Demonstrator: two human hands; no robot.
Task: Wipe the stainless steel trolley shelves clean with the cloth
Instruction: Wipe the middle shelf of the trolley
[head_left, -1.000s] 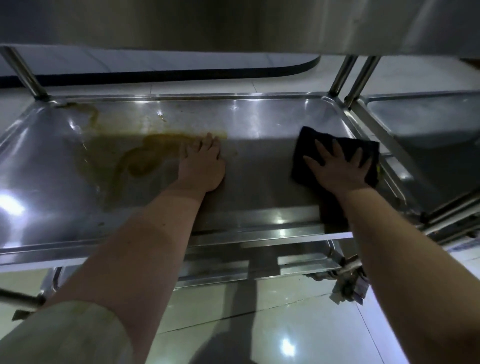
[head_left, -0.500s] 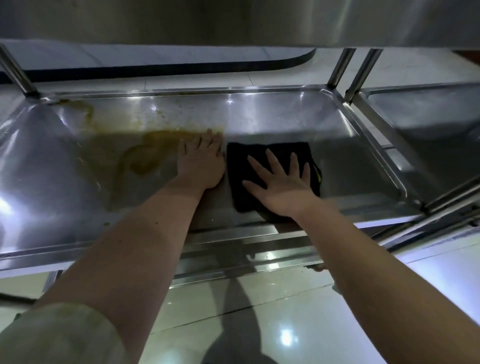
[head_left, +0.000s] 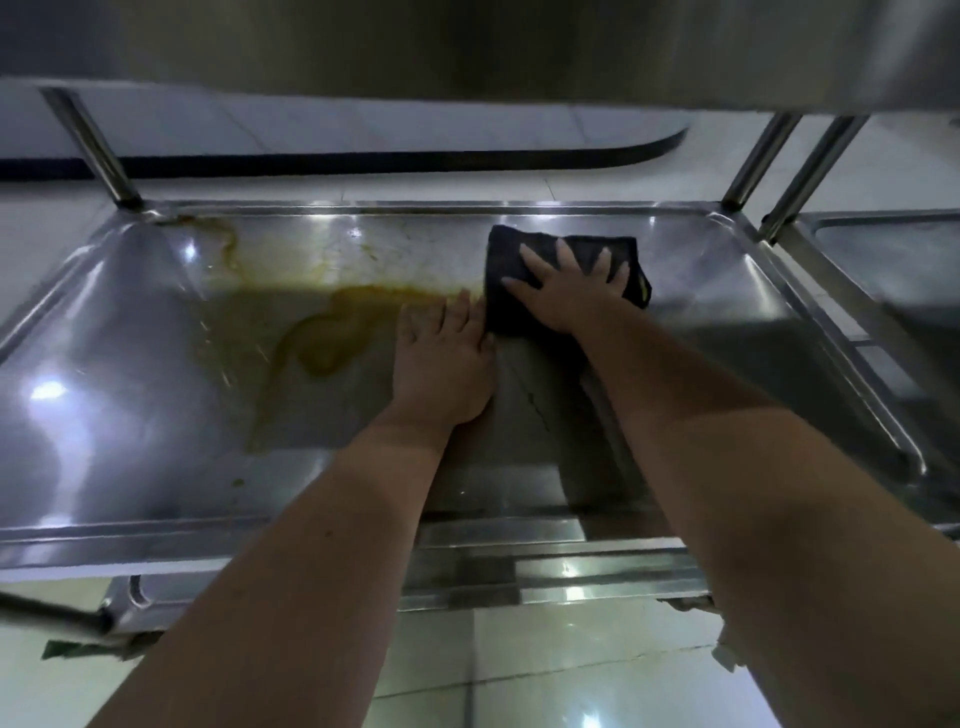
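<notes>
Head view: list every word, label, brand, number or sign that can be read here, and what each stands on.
No text can be read.
The yellow patch at the corner of the cloth: too small and blurred to tell if it bears print.
The trolley shelf: no marking shows.
The green scrap low on the left: blurred, nothing legible.

Upper shelf (head_left: 467, 47) overhead; posts (head_left: 756, 161) at far corners; lower shelf (head_left: 753, 338) open rightward.

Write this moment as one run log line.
phase: wiping | right hand: pressing black cloth | left hand: flat on shelf | yellow stain: left of cloth, unwiped
</notes>
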